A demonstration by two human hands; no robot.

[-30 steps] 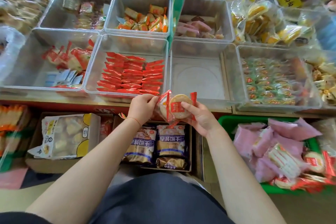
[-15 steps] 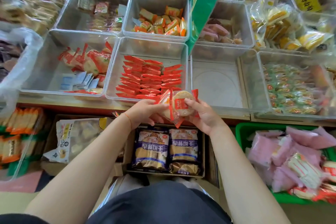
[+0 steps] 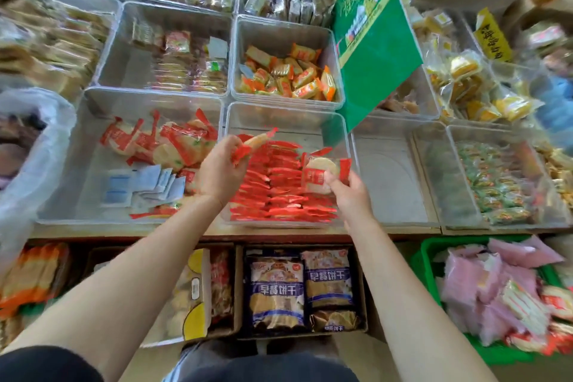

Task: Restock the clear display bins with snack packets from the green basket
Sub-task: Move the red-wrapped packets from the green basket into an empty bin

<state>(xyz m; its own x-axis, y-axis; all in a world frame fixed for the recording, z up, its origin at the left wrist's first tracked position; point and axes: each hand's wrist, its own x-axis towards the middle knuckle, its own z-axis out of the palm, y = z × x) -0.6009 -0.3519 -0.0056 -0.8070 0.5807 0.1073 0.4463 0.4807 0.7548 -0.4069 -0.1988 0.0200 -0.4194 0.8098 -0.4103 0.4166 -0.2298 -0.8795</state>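
2 hands [image 3: 221, 169] [image 3: 348, 194], 2 pkts [image 3: 252, 143] [image 3: 322, 172]

Bright even light, soft shadows; strong motion blur toward edges, wide-angle bending, centre sharper

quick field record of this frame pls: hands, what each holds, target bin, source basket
left hand: grips a red-wrapped round cracker packet, raised over the bins
right hand: pinches a second red-wrapped cracker packet, flat side to the camera
target bin: clear, front row, partly filled with rows of red packets; both hands are over it
bin to its right: clear, nothing visible in it
source: green basket, lower right, holding pink and red packets
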